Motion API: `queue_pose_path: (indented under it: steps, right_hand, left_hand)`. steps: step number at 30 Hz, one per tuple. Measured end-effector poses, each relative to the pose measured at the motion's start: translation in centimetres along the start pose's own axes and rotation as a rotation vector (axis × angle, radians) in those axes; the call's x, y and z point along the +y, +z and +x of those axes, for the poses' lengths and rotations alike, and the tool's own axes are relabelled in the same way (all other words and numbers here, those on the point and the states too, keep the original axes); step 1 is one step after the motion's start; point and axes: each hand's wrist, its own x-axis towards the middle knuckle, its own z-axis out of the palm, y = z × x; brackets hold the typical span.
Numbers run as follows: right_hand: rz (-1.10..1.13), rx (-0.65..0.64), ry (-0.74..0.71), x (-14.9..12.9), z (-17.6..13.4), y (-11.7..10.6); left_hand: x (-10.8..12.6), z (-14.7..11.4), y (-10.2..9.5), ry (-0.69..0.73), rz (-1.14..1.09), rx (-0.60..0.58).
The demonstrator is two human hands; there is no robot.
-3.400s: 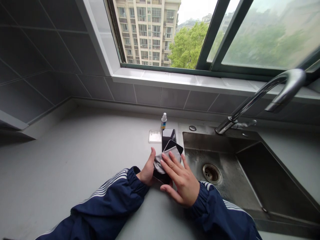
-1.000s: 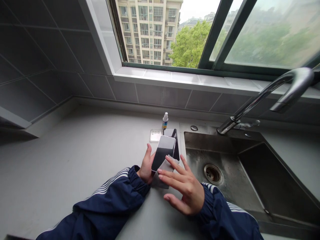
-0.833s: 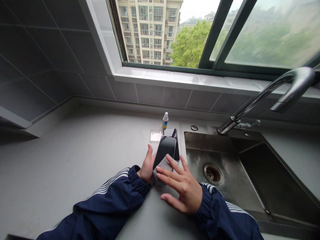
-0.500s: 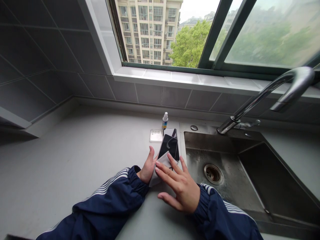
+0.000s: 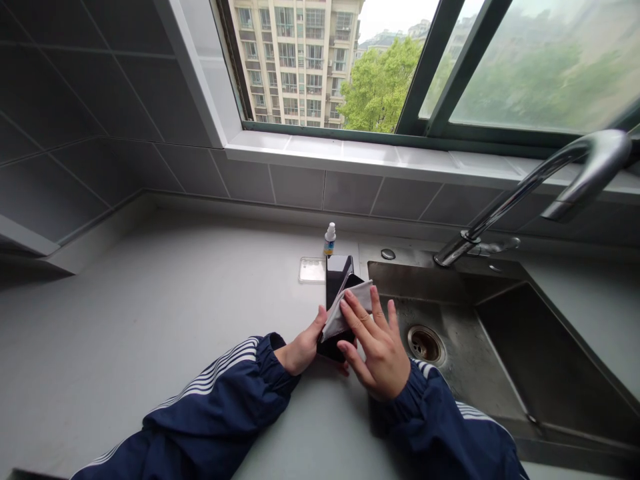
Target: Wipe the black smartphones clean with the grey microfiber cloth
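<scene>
The phone (image 5: 336,349) tips its top toward one o'clock, its middle hidden by a grey cloth (image 5: 361,293) and the fingers over it; its top end overlaps the flat phone (image 5: 339,265) beyond, at twelve. Also at twelve, just past that, stands the bottle (image 5: 329,241), upright; the clear case (image 5: 312,270) lies at eleven. The sink (image 5: 530,347) opens at three, the tap (image 5: 520,193) arching at two.

The held phone sits between the hands: the left hand (image 5: 304,343), half closed, grips it from nine o'clock, thumb along the edge; the right hand (image 5: 377,350), at four, is flat with fingers spread, pressing the cloth onto the glass.

I count two phones, one cloth, one case, one bottle, one sink, one tap.
</scene>
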Motion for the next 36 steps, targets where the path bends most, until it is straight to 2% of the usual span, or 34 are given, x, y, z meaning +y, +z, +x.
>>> queue_pose_path:
  steps: [2, 7, 21, 24, 28, 33, 36]
  right_hand:
    - [-0.007, 0.028, 0.056, 0.3, 0.1, 0.0]
    - [-0.012, 0.082, 0.146, 0.5, 0.2, 0.0]
    - [0.059, 0.112, 0.089, 0.7, 0.2, -0.5]
    - [0.061, 0.08, 0.05, 0.6, 0.2, -0.6]
    - [0.055, 0.025, -0.035, 0.3, 0.1, -0.5]
    - [0.045, -0.102, -0.134, -0.4, 0.1, -0.3]
    - [0.044, -0.152, -0.167, -0.8, 0.1, -0.4]
  left_hand:
    - [0.1, -0.3, 0.2, -0.048, 0.082, 0.024]
    - [0.9, -0.7, 1.1, -0.011, 0.153, 0.001]
    - [1.9, -1.4, 2.3, -0.068, 0.25, 0.053]
    - [1.6, -1.3, 1.8, -0.067, 0.198, 0.046]
    - [0.9, -0.5, 0.8, -0.055, 0.014, 0.005]
    - [0.8, 0.3, 0.2, 0.06, -0.229, 0.039]
    - [1.4, 0.2, 0.1, 0.006, -0.274, 0.019]
